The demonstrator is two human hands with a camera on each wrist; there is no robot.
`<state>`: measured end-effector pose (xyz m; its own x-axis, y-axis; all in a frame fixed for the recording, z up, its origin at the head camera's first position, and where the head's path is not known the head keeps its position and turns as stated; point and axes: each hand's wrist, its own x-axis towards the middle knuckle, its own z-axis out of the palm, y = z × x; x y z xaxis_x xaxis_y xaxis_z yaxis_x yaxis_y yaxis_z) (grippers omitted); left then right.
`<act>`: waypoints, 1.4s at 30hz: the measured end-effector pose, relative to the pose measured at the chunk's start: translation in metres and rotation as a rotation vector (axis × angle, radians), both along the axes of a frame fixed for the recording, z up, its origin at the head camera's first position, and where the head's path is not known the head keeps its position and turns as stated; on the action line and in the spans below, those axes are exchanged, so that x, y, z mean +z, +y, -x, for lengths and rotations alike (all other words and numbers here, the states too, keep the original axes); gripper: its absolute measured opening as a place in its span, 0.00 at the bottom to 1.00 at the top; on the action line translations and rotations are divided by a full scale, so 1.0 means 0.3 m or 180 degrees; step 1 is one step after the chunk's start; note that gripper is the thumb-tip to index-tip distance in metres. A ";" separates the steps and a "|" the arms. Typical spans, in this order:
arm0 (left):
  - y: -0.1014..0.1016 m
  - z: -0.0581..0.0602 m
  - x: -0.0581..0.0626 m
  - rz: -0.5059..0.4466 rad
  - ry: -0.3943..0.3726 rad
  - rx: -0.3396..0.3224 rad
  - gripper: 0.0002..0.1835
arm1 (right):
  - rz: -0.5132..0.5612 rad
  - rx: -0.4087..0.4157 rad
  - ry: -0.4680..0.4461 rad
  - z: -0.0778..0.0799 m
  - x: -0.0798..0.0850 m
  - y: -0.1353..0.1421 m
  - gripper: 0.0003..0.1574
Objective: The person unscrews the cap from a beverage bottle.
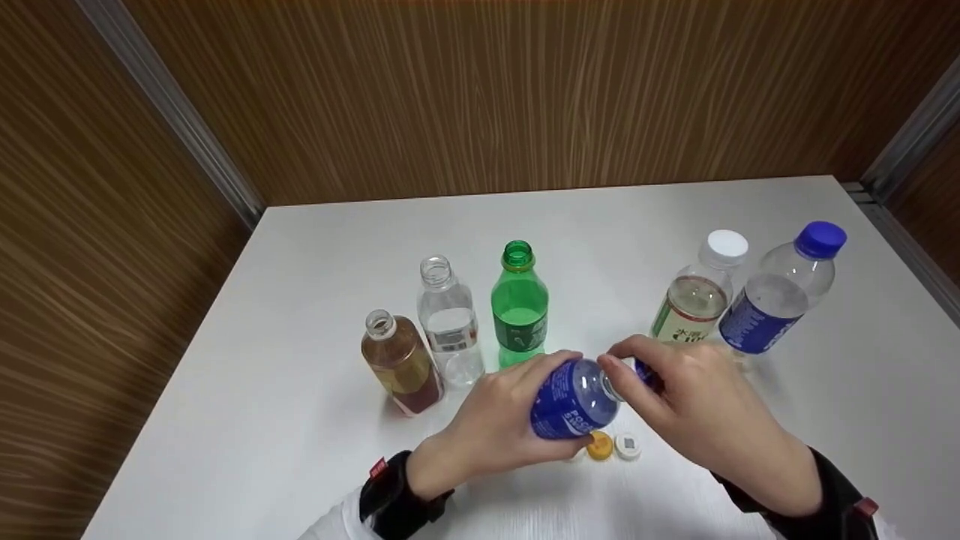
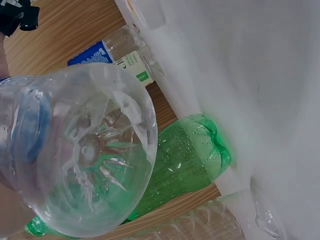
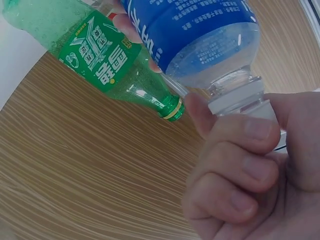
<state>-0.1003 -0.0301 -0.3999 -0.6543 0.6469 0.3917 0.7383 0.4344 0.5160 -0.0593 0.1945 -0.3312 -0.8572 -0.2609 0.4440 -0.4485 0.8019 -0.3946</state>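
My left hand (image 1: pixel 510 412) grips a clear bottle with a blue label (image 1: pixel 559 405) round its middle, tilted with its neck toward my right hand. My right hand (image 1: pixel 694 390) has its fingers curled at the bottle's mouth, pinching a blue cap (image 1: pixel 646 373), mostly hidden by the fingers. In the right wrist view the bottle's neck (image 3: pixel 237 95) runs in among these curled fingers. The bottle's clear ribbed base (image 2: pixel 90 155) fills much of the left wrist view. Below the bottle, a yellow cap (image 1: pixel 600 445) and a white cap (image 1: pixel 628 447) lie on the table.
Uncapped bottles stand left and beyond: a brown-tinted one (image 1: pixel 405 360), a clear one (image 1: pixel 450 330) and a green one (image 1: pixel 520 307). At the right stand a white-capped bottle (image 1: pixel 694 292) and a blue-capped bottle (image 1: pixel 776 292). Wood-grain panels (image 1: pixel 480 97) border the white table (image 1: pixel 300 300).
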 end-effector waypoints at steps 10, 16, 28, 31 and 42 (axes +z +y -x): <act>-0.012 0.008 0.011 -0.0131 -0.0554 -0.0197 0.44 | -0.0040 0.0653 0.0605 0.018 -0.009 0.035 0.10; -0.012 0.010 0.012 -0.0147 -0.0474 -0.0220 0.44 | -0.0060 0.0873 0.0799 0.026 -0.011 0.042 0.09; -0.007 0.005 0.008 -0.0129 -0.0498 -0.0084 0.45 | 0.0318 0.0266 0.0264 0.002 0.001 0.039 0.10; -0.004 0.002 0.008 -0.0090 -0.0348 0.0022 0.45 | 0.0349 0.0088 0.0121 -0.003 0.006 0.034 0.08; -0.004 0.003 0.006 -0.0033 -0.0207 0.0056 0.45 | 0.0252 0.0176 0.0044 0.001 0.007 0.027 0.08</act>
<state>-0.1014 -0.0312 -0.3981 -0.6899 0.6311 0.3547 0.6954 0.4414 0.5672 -0.0595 0.2026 -0.3292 -0.8361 -0.2712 0.4769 -0.4971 0.7423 -0.4493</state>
